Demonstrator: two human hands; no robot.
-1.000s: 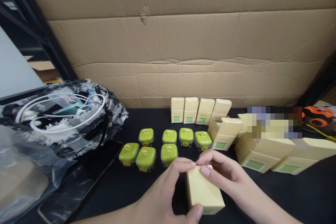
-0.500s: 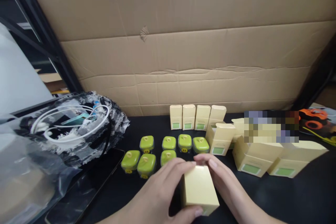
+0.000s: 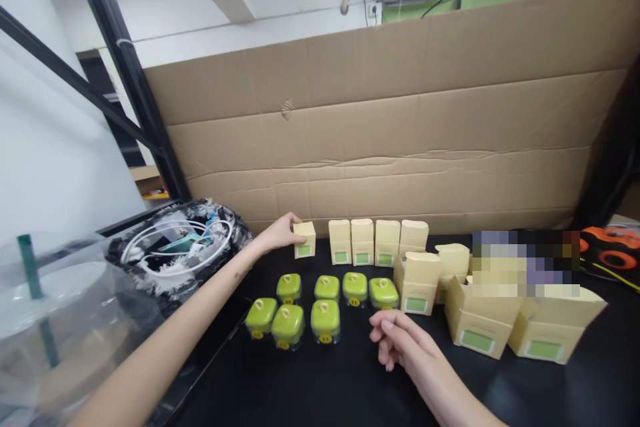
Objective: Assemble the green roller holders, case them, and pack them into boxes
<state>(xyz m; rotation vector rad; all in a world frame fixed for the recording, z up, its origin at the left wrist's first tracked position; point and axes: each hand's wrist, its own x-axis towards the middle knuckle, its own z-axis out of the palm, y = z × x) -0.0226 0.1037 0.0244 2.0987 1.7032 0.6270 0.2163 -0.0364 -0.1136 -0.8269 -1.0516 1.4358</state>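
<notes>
My left hand (image 3: 280, 232) reaches to the back of the black table, its thumb and fingers wrapped round a small pale-yellow box (image 3: 305, 241) with a green label. The box stands upright with its top closed, left of several pale-yellow boxes with raised flaps (image 3: 363, 241). Nearer to me, my right hand (image 3: 400, 340) hovers over the table, loosely curled, fingers partly apart and holding nothing. Just beyond it is a small clear container with a green lid (image 3: 383, 291). Several more green-lidded containers (image 3: 326, 320) stand to its left.
Larger yellow boxes with open flaps (image 3: 480, 320) stand at the right, by an orange toy vehicle (image 3: 607, 247). A fluffy black-and-white bundle with white cable (image 3: 175, 247) and a plastic-wrapped cup (image 3: 65, 320) lie at the left. A cardboard sheet (image 3: 380, 100) backs the table.
My left hand has carried the small box from near me to the back of the table. My right hand has come away from the box. The view has tilted up.
</notes>
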